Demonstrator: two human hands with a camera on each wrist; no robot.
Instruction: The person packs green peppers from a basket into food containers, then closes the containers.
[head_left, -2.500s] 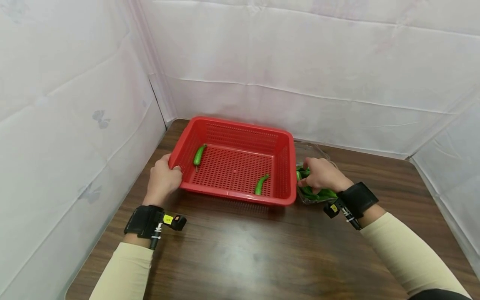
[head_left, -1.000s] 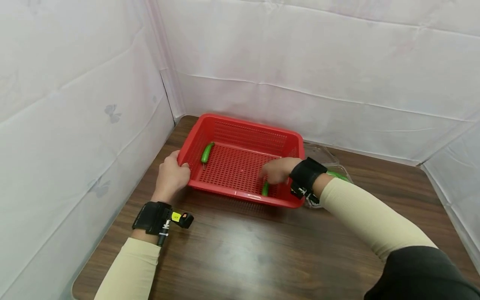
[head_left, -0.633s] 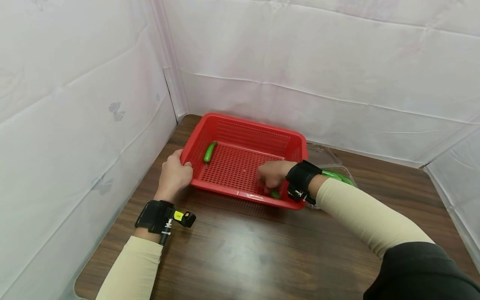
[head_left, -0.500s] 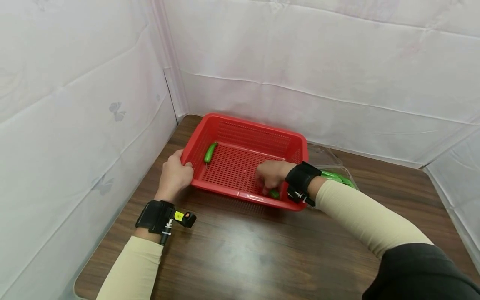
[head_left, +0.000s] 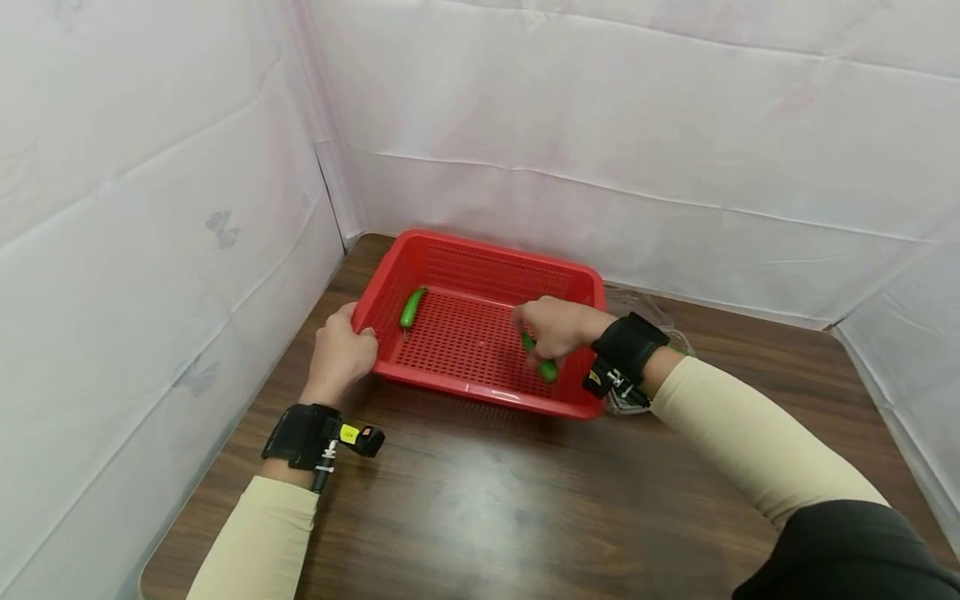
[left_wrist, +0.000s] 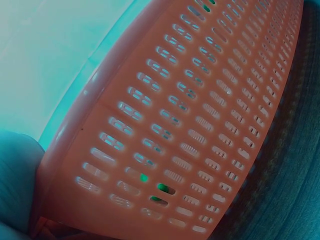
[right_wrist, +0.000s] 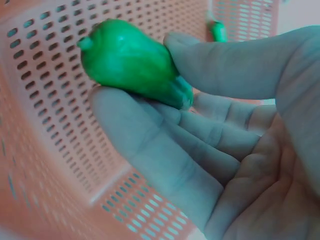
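Table (head_left: 480, 500) carries a red basket (head_left: 480, 267); a clear tray (head_left: 660, 312) sits just beside its right wall, contents hidden by the wrist. Left hand (head_left: 339, 354) grips the basket's left rim. Right hand (head_left: 555, 327) pinches a pepper (head_left: 542, 360) over the basket floor, thumb against fingers (right_wrist: 150, 145). Second pepper (head_left: 411, 307) lies inside, far left.

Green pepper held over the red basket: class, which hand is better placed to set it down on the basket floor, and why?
The right hand. It already pinches the green pepper between thumb and fingers, above the red basket. The left hand grips the basket's near-left corner, apparently steadying it, so it is not free.
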